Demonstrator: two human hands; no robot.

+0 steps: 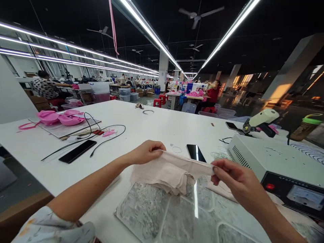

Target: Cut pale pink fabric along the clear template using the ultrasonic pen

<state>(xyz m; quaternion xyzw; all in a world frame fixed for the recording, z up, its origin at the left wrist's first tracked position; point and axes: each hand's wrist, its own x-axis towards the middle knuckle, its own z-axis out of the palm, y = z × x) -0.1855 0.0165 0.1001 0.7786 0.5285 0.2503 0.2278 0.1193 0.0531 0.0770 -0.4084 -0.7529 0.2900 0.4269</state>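
A strip of pale pink fabric (187, 162) is stretched between my two hands. My left hand (148, 152) pinches its left end between thumb and fingers. At the right end, my right hand (230, 173) grips the edge the same way. Beneath the strip lies a folded pile of the same pale cloth (162, 175), partly over a clear-topped, grey-patterned board (149, 209). More pale fabric (222, 189) rests on the board beside my right hand. A dark phone (196, 153) lies just behind the stretched strip.
On the white table (121, 114), pink bra cups (60, 117), a black cable (111, 126) and a dark phone (77, 151) sit left. At right stands a metal machine box (278, 158) with a dial, and a bottle (307, 126). People work at sewing tables beyond.
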